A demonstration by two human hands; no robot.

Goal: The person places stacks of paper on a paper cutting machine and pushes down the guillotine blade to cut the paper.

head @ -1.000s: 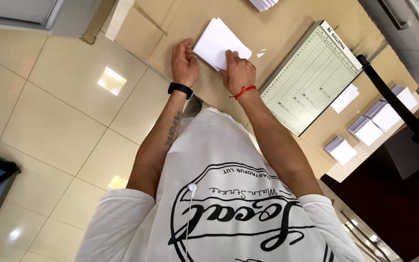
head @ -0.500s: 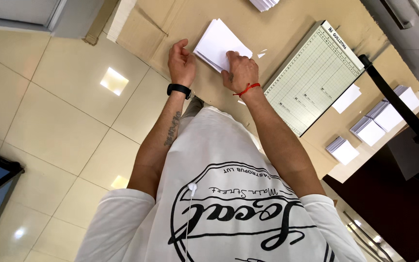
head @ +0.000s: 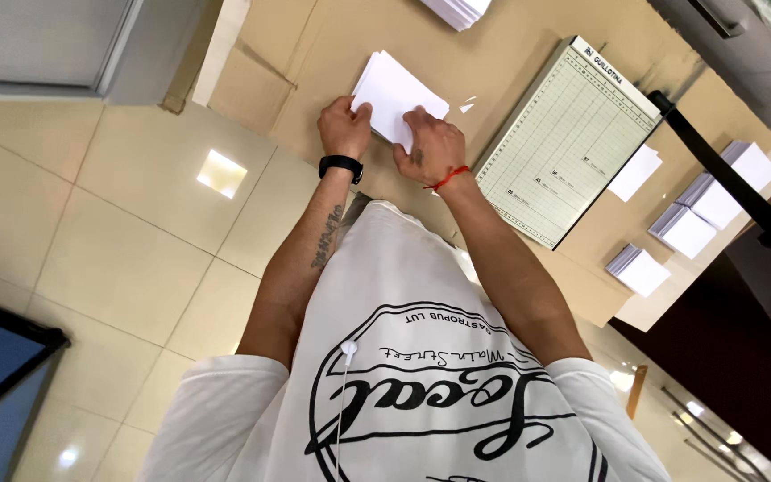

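Head view: both hands on the white paper stack (head: pixel 397 94) lying on the brown cardboard-covered table (head: pixel 510 54), just left of the paper cutter (head: pixel 568 138). Left hand (head: pixel 344 129) curled on the stack's near-left edge, right hand (head: pixel 430 147) pinching its near-right corner. Best to square the edges with even pressure, fingers low, no fanning. Versus half a second ago: both hands sit slightly lower on the stack, grip otherwise unchanged
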